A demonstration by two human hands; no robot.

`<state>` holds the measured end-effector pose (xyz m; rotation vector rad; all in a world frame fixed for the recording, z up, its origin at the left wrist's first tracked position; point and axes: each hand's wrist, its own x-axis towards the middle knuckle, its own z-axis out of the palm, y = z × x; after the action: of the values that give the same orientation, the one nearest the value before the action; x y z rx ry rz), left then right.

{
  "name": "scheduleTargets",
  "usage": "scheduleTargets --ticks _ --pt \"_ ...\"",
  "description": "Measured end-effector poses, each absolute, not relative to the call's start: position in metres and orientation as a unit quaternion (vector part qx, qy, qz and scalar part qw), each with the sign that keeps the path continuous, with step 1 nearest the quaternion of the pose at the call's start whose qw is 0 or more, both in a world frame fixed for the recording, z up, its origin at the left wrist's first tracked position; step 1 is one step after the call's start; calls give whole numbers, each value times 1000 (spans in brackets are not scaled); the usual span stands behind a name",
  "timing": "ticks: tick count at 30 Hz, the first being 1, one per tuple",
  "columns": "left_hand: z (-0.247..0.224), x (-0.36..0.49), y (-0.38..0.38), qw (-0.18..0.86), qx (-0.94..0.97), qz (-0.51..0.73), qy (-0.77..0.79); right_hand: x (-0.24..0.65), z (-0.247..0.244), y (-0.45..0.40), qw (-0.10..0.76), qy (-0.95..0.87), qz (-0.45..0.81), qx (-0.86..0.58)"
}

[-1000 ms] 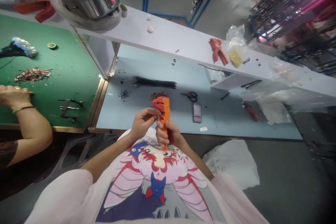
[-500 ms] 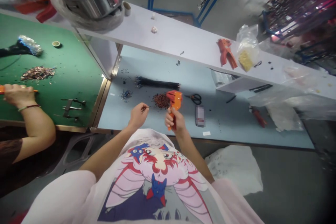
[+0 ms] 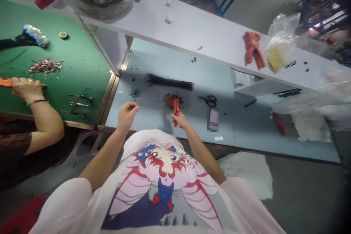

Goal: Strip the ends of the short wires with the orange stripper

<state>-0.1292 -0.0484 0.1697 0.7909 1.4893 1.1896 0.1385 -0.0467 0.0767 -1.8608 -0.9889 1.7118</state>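
The left hand (image 3: 127,117) is closed in a pinch, and a thin wire (image 3: 138,104) appears to be held at its fingertips, though it is too fine to be seen well. The right hand (image 3: 179,120), at 3 o'clock from the left, is clamped on an orange wire stripper (image 3: 176,112), held upright just short of a heap of wire bits (image 3: 172,99) at 12 o'clock. The hands are kept well apart above the desk (image 3: 246,142). A black wire bundle (image 3: 170,81) is laid beyond, with scissors (image 3: 211,101) at 2 o'clock. A co-worker's hand (image 3: 27,89) is seen at 9 o'clock, on an orange tool (image 3: 5,82).
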Motion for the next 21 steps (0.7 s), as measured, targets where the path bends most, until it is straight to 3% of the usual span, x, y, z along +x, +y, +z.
scheduleTargets --ticks 8,15,21 --pt "186 -133 -55 516 334 529 585 79 48 -50 111 -474 635 -599" --pt "195 -150 -75 472 320 553 608 114 64 4 109 -577 494 -641" --pt "204 -147 -77 484 322 563 588 142 84 -52 18 -659 387 -645"
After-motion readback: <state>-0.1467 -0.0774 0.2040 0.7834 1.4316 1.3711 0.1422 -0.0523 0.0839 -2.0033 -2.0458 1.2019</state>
